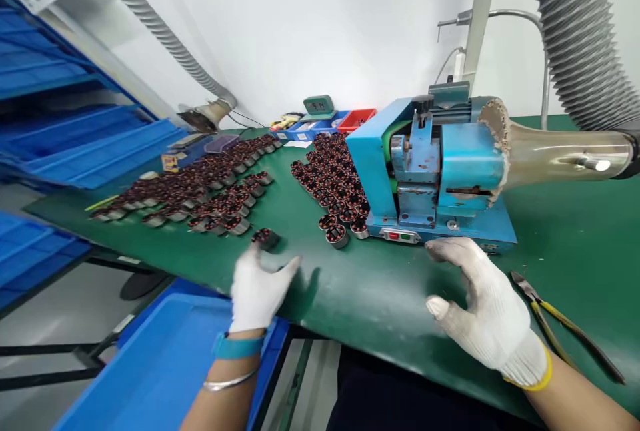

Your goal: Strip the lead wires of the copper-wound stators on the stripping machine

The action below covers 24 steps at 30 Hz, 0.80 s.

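- The left hand point(259, 290), white-gloved, is left of centre in the lower half of the frame, its thumb spread wide from the fingers.
- Just above its fingertips sits a single copper-wound part point(267, 239), apart from the others on the green table point(360, 291); whether the fingers touch it, I cannot tell.
- The right hand point(485, 311), also gloved, hangs at lower right, thumb and fingers wide apart in a curve, just in front of the blue machine point(470, 158).
- Pliers point(534, 298) with yellow handles lie beside that hand, toward the right edge.
- One group of wound parts point(220, 191) covers the table at left of centre; a second cluster point(333, 178) stands against the machine's left side, in the middle of the frame.
- Behind that cluster, at upper centre, are a red bin point(350, 126) and a small clock point(319, 106).
- A blue tray point(165, 364) fills the lower left, below the table edge.
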{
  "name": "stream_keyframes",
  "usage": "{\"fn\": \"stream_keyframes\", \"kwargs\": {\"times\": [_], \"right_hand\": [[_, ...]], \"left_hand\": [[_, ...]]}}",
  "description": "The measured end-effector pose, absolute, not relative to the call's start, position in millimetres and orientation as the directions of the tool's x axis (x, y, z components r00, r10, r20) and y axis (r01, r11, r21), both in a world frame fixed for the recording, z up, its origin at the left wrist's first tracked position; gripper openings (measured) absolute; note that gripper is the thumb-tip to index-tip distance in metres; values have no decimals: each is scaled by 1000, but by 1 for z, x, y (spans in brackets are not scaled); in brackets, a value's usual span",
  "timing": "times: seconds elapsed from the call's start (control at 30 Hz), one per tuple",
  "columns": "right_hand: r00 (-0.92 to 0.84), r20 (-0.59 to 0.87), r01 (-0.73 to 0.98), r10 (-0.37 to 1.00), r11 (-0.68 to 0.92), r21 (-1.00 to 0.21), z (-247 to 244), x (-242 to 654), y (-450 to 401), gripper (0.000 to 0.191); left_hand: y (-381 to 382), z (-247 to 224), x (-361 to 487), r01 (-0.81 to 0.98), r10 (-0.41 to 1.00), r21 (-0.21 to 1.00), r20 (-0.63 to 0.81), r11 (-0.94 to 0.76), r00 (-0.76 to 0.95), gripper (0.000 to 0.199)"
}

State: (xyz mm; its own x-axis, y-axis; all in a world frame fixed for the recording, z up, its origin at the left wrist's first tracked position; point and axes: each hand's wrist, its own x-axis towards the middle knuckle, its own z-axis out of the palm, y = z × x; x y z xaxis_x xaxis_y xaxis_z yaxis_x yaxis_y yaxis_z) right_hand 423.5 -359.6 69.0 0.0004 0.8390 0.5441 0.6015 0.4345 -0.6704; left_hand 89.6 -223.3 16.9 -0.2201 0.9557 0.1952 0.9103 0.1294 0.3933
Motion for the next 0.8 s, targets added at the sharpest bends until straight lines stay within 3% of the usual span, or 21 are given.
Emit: {"fn": "stream_keyframes", "kwargs": {"times": [0.13, 0.4, 0.63, 0.8], "right_hand": [[10, 519, 645, 855, 391, -657, 62, 424, -355, 42], [-41, 403, 735, 914, 301, -607, 55, 414, -354, 40], [-157, 108, 857, 982, 190, -479, 57, 407, -350, 45], [-101, -4, 850, 995, 84, -520, 58, 410, -349, 55]], "left_hand": [[-204, 21, 131, 925, 1000, 381, 26, 3, -14, 74], [-198, 18, 162, 885, 993, 459, 115, -71, 20, 52], [-229, 20, 182, 794, 943, 513, 119, -326, 311, 42], [-255, 26, 219, 584, 889, 708, 140, -397, 435, 39]]}}
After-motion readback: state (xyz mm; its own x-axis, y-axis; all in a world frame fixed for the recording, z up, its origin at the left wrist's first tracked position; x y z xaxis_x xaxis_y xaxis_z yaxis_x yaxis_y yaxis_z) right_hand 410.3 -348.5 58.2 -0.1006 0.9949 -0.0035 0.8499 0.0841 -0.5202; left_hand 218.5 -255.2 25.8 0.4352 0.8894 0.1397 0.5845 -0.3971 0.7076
